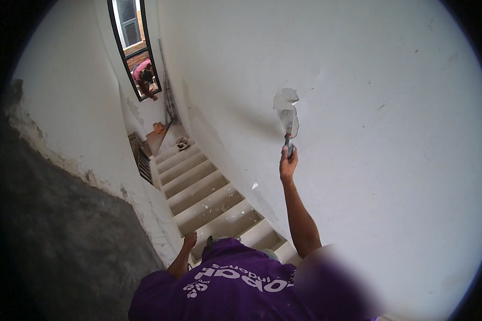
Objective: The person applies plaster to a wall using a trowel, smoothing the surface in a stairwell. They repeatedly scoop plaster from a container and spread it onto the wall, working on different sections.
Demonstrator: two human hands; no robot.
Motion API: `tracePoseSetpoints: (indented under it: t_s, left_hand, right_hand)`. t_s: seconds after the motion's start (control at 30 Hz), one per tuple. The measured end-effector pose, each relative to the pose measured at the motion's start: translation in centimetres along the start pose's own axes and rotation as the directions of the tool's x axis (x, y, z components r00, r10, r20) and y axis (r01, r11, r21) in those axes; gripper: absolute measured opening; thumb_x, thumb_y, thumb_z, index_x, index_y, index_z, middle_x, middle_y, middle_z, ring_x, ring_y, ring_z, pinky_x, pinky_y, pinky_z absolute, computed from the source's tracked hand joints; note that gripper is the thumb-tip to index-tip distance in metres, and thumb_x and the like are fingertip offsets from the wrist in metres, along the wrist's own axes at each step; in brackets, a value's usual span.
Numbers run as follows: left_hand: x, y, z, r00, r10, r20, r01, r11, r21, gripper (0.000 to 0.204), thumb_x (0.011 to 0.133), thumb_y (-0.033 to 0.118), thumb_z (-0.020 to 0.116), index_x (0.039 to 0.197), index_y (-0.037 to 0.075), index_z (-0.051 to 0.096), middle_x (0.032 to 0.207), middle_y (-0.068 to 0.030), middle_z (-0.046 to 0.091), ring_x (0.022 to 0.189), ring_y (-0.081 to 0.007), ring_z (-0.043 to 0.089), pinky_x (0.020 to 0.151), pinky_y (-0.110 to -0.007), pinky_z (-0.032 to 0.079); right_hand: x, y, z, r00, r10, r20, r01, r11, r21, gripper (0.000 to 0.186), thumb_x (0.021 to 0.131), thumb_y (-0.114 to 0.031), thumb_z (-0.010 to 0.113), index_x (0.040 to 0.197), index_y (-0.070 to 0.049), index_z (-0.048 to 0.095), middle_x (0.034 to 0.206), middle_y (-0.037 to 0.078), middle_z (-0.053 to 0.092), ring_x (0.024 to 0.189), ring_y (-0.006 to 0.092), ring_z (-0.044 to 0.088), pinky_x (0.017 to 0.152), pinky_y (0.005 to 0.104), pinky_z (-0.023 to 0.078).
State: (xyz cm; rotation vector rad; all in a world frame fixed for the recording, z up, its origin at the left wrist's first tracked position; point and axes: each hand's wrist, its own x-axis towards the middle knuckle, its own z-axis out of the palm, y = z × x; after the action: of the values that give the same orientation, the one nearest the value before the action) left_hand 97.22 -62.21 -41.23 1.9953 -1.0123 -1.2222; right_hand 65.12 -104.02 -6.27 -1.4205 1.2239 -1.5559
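My right hand (287,163) is stretched up to the white wall and closed round the dark handle of a scraper (287,122). Its metal blade lies against a bare grey patch (284,99) where the paint is gone. A flap of loose paint (292,96) sticks out near the top of this patch. Low by my left side hangs my left hand (189,239), small in the picture; its fingers are too unclear to read. A pale paint flake (255,185) shows lower on the wall, above the stairs.
Pale steps (198,182) run down ahead of me, with paint chips scattered on them. At the bottom lie a round object (182,143) and boards (155,138). A narrow window (135,48) shows a person in pink (143,72) bending outside. A half-wall (75,224) stands at left.
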Motion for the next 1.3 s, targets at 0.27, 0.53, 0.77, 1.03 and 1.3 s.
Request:
tracePoseSetpoints:
  t_s: [0.27, 0.53, 0.77, 1.03, 1.3]
  left_hand:
    - [-1.6, 2.9, -0.6, 0.917, -0.393, 0.064, 0.397, 0.889, -0.229, 0.044, 0.094, 0.044, 0.049, 0.119, 0.008, 0.055, 0.104, -0.0077, 0.062, 0.089, -0.0239, 0.061, 0.076, -0.046, 0.051]
    - [-4.9, 2.1, 0.1, 0.876, -0.482, 0.022, 0.468, 0.838, -0.28, 0.038, 0.093, 0.041, 0.048, 0.101, 0.006, 0.061, 0.088, -0.0094, 0.062, 0.076, -0.0244, 0.063, 0.064, -0.045, 0.056]
    - [-2.8, -1.1, -1.2, 0.917, -0.396, 0.049, 0.398, 0.896, -0.196, 0.039, 0.094, 0.042, 0.048, 0.11, 0.008, 0.057, 0.097, -0.0082, 0.062, 0.084, -0.0223, 0.061, 0.074, -0.046, 0.051]
    - [1.3, -2.7, -0.3, 0.99, -0.128, -0.056, 0.129, 0.992, 0.009, 0.029, 0.092, 0.034, 0.053, 0.101, 0.007, 0.059, 0.092, -0.0083, 0.062, 0.078, -0.0223, 0.062, 0.071, -0.043, 0.053]
    - [10.8, 12.4, -0.5, 0.809, 0.588, 0.023, -0.5, 0.665, 0.555, 0.023, 0.094, 0.02, 0.049, 0.1, 0.001, 0.061, 0.102, -0.0209, 0.063, 0.096, -0.0412, 0.06, 0.082, -0.05, 0.049]
  right_hand:
    - [6.2, -5.9, 5.7, 0.938, -0.329, 0.113, 0.338, 0.79, -0.511, 0.031, 0.088, -0.018, 0.064, 0.113, 0.0, 0.059, 0.083, 0.024, 0.062, 0.075, 0.0416, 0.063, 0.067, 0.0478, 0.049]
    - [-1.5, -5.8, 1.6, 0.989, -0.131, 0.06, 0.141, 0.97, -0.2, 0.03, 0.093, -0.027, 0.064, 0.104, 0.0, 0.061, 0.068, 0.008, 0.05, 0.063, 0.0128, 0.045, 0.057, 0.0298, 0.041]
    - [2.2, -5.7, -0.1, 0.991, -0.13, -0.035, 0.101, 0.887, -0.45, 0.034, 0.09, -0.03, 0.066, 0.101, 0.002, 0.064, 0.07, 0.017, 0.062, 0.059, 0.0184, 0.057, 0.059, 0.035, 0.048]
    - [4.9, -8.8, -1.3, 0.97, -0.198, 0.141, 0.242, 0.744, -0.623, 0.035, 0.088, -0.026, 0.065, 0.113, -0.002, 0.064, 0.09, 0.022, 0.069, 0.083, 0.0388, 0.068, 0.071, 0.042, 0.053]
    - [7.7, -10.7, 1.3, 0.9, -0.2, 0.387, 0.43, 0.547, -0.718, 0.034, 0.085, -0.021, 0.062, 0.119, -0.019, 0.065, 0.09, 0.021, 0.069, 0.082, 0.04, 0.066, 0.07, 0.0481, 0.054]
